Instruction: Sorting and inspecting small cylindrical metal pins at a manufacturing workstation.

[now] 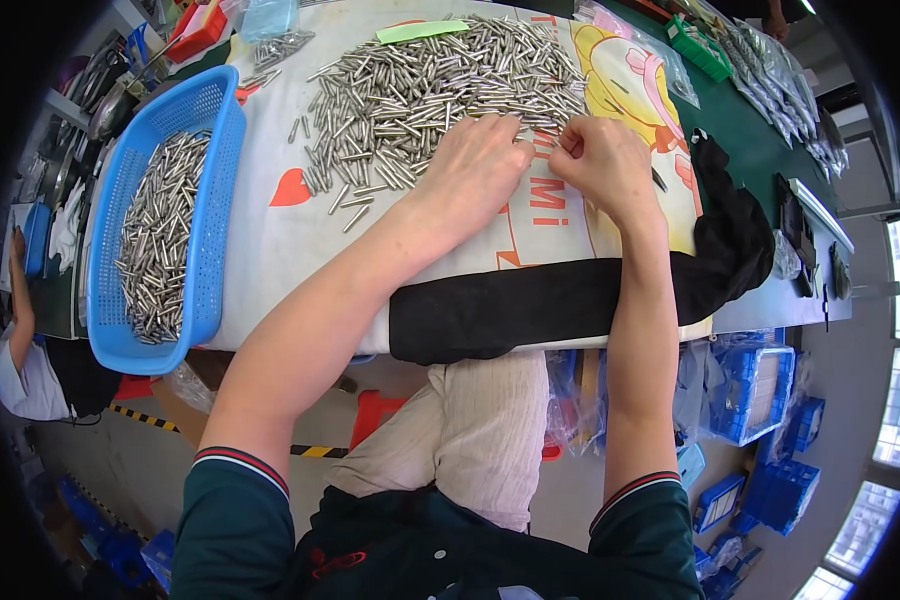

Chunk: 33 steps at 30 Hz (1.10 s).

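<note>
A wide pile of small silver metal pins (440,85) is spread over a printed cloth (270,240) on the table. At its near right edge, my left hand (478,168) is closed in a pinch, with a bit of metal, seemingly a pin, showing at the fingertips. My right hand (610,165) faces it a short gap away, fingers curled in and thumb pressed to them. Whatever it holds, if anything, is hidden. A few loose pins lie apart from the pile, left of my left wrist.
To the left, a blue perforated basket (232,150) holds many more pins. A black cloth (510,305) lies along the near table edge under my right forearm. A green strip (422,31) rests on the pile. A green bin (698,48) stands far right; another person's arm (20,300) shows far left.
</note>
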### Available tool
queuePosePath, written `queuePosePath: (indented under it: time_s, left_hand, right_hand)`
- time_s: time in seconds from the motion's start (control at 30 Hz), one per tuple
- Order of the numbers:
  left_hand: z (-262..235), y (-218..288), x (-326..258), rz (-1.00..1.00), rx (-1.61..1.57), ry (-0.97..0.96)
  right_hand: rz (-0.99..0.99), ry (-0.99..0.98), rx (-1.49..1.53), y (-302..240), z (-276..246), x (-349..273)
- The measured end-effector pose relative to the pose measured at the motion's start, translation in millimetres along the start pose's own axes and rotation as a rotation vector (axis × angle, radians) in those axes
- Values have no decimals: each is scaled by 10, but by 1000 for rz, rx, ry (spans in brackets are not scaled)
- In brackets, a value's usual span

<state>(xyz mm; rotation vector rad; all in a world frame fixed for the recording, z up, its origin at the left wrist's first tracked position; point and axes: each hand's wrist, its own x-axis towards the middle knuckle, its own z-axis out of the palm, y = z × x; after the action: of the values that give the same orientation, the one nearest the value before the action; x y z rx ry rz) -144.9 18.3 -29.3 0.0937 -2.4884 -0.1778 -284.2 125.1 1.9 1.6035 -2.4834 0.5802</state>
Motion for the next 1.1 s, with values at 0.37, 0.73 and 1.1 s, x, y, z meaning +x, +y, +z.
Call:
queuePosePath:
  time_s: [0.37, 0.73, 1.1]
  left_hand:
    - [20, 25, -8, -4, 6, -10]
    - [23, 61, 9, -5, -13, 4]
    - [-1, 69, 11, -33, 17, -29]
  right_hand:
    - [188, -40, 7, 60, 83, 35]
    - [40, 18, 64, -17, 104, 14]
    - [102, 35, -205, -109, 92, 6]
